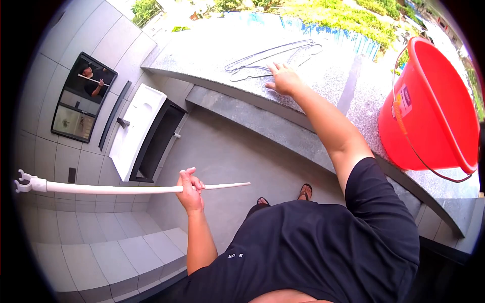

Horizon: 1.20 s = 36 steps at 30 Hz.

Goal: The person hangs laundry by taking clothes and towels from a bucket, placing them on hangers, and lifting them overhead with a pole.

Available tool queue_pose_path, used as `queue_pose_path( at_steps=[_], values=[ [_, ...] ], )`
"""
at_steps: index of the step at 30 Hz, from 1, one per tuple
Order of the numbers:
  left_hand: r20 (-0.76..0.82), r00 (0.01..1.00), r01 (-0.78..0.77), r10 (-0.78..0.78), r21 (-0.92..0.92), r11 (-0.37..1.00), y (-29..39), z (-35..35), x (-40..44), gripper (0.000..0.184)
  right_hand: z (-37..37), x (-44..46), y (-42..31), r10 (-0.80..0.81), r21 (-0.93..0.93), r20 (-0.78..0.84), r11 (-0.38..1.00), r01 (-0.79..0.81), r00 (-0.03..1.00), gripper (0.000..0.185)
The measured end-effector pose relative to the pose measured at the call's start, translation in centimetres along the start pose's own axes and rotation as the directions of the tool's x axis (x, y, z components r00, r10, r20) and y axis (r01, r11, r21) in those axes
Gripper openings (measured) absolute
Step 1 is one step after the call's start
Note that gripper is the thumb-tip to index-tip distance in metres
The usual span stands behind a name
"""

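My left hand (190, 194) is closed around a white clothes pole (116, 189) with a forked, hook-like head at its far left end. The pole lies nearly level across the view, its thin tip pointing right. My right hand (285, 81) reaches over the speckled stone ledge (333, 86) with its fingers spread. Beside its fingertips lie a few thin clothes hangers (252, 65), flat on the ledge and overlapping. I cannot tell whether the fingers touch them.
A red bucket (404, 126) with a wire handle stands on the ledge at the right. Along the left wall are a white washbasin (136, 129) above a dark cabinet and a mirror (83, 98). A tiled step (121, 257) is at lower left. Greenery grows beyond the ledge.
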<state>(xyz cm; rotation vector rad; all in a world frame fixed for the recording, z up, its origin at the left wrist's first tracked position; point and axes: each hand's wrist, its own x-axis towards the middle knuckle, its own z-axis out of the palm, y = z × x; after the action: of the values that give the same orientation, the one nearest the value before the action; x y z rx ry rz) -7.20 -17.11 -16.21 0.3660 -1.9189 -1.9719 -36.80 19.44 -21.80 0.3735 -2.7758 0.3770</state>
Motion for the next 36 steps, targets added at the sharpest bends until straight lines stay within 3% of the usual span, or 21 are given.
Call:
queue_pose_path(
  at_steps=[2,5,7,9,12,15,17,19,21,25,27,29,32,33,34,36],
  values=[
    [-0.022,1.0,0.021,-0.019,0.091,0.996,0.0,-1.6,-0.8,0.046,1.4,1.3,0.4,0.042,0.008,0.009,0.999,-0.042,0.999,0.089],
    [-0.102,0.994,0.071,-0.048,0.236,0.969,-0.1,-3.6,-0.9,0.043,-2.3,0.3,-2.3,0.096,-0.007,0.204,0.995,-0.096,0.974,0.095],
    [-0.15,0.988,0.06,-0.021,0.26,0.964,-0.8,-4.8,-0.8,0.036,-3.0,-2.3,-3.6,-0.004,-0.053,0.185,0.999,0.014,0.983,0.095],
    [-0.183,0.983,0.079,-0.018,0.331,0.941,-1.5,-5.5,-1.4,0.035,-1.5,-4.9,-4.0,-0.09,-0.169,0.043,0.981,0.096,0.995,0.064],
    [-0.133,0.99,0.094,-0.046,0.384,0.918,-2.5,-5.4,-1.4,0.032,0.0,-6.7,-4.6,-0.112,-0.262,-0.075,0.961,0.089,0.991,0.029],
    [-0.035,0.997,0.073,-0.065,0.422,0.904,-3.4,-4.4,-0.1,0.031,-1.2,-8.7,-5.8,-0.204,-0.181,-0.057,0.965,0.191,0.977,0.017],
    [0.023,1.0,-0.004,-0.007,0.446,0.895,-4.1,-3.4,1.3,0.033,-1.2,-10.8,-7.3,-0.263,0.013,-0.031,0.964,0.264,0.964,0.005],
    [0.13,0.99,0.016,-0.061,0.321,0.947,-2.1,-1.3,2.0,0.047,-3.6,-13.1,-10.4,-0.3,0.086,-0.089,0.948,0.308,0.95,0.012],
    [0.34,0.94,-0.055,-0.013,0.192,0.98,-1.3,-0.4,3.2,0.061,-4.6,-15.2,-12.7,-0.281,0.088,-0.062,0.954,0.286,0.958,0.016],
    [0.561,0.827,0.033,0.043,-0.125,0.992,0.8,1.6,4.3,0.081,-3.7,-18.9,-15.7,-0.343,0.095,0.022,0.936,0.34,0.939,0.016],
    [0.548,0.837,0.123,-0.012,-0.167,0.978,2.6,2.3,4.2,0.065,-3.4,-19.7,-16.7,-0.34,0.095,-0.006,0.936,0.339,0.94,0.015],
    [0.493,0.87,0.058,-0.015,-0.071,0.996,2.4,2.2,4.5,0.051,-4.3,-20.2,-17.9,-0.327,0.1,0.007,0.941,0.324,0.945,0.016],
    [0.451,0.893,0.041,0.002,-0.086,0.995,1.6,1.0,5.4,0.03,-5.4,-20.5,-20.0,-0.322,0.212,0.034,0.927,0.308,0.946,0.022],
    [0.445,0.896,0.041,0.009,-0.103,0.994,1.4,0.6,5.7,0.036,-5.6,-20.9,-20.5,-0.333,0.248,0.031,0.916,0.316,0.942,0.024],
    [0.439,0.898,0.04,0.016,-0.12,0.992,1.2,0.2,6.0,0.043,-6.0,-21.5,-20.9,-0.258,0.228,0.189,0.95,0.214,0.947,0.031],
    [0.435,0.9,0.057,0.007,-0.134,0.989,0.8,-1.1,6.6,0.051,-9.1,-21.1,-21.4,-0.369,0.071,0.049,0.928,0.365,0.928,0.038]
  ],
)
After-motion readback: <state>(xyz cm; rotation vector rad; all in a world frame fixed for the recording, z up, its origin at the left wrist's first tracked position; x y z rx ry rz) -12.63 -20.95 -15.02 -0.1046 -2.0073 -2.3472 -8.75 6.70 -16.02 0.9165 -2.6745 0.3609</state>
